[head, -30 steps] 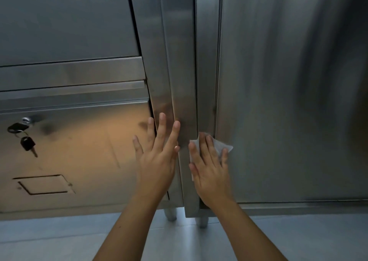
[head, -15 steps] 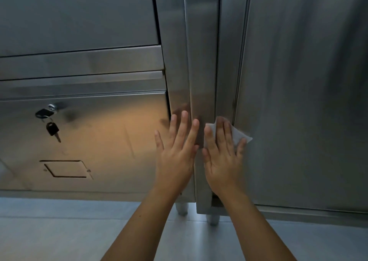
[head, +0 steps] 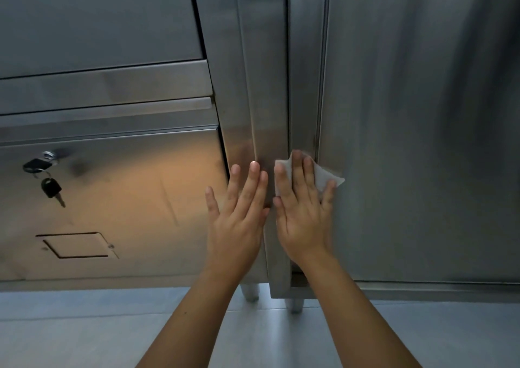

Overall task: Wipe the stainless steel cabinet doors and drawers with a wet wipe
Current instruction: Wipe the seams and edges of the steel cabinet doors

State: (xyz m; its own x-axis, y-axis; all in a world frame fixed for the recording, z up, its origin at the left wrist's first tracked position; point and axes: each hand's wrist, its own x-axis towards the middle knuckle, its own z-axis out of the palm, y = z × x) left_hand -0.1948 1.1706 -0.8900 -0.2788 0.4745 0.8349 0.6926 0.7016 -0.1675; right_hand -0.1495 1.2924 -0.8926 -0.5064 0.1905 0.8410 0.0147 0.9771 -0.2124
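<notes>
My right hand (head: 305,216) lies flat on a white wet wipe (head: 323,175), pressing it against the left edge of the large stainless steel cabinet door (head: 422,131), low down. The wipe shows above and to the right of my fingers. My left hand (head: 239,218) rests flat with fingers spread on the vertical steel post (head: 253,86) just left of the door. To the left is the lower drawer (head: 126,199), with another drawer (head: 98,21) above it.
A key with a black fob (head: 50,187) hangs from the lock (head: 49,155) at the lower drawer's upper left. A recessed label frame (head: 76,245) sits below it. Round cabinet feet (head: 250,293) stand on the grey floor (head: 84,331).
The view has shifted, so the cabinet sits further right in frame. My right hand and the wipe have slid slightly up the door edge. My left hand stays flat on the post.
</notes>
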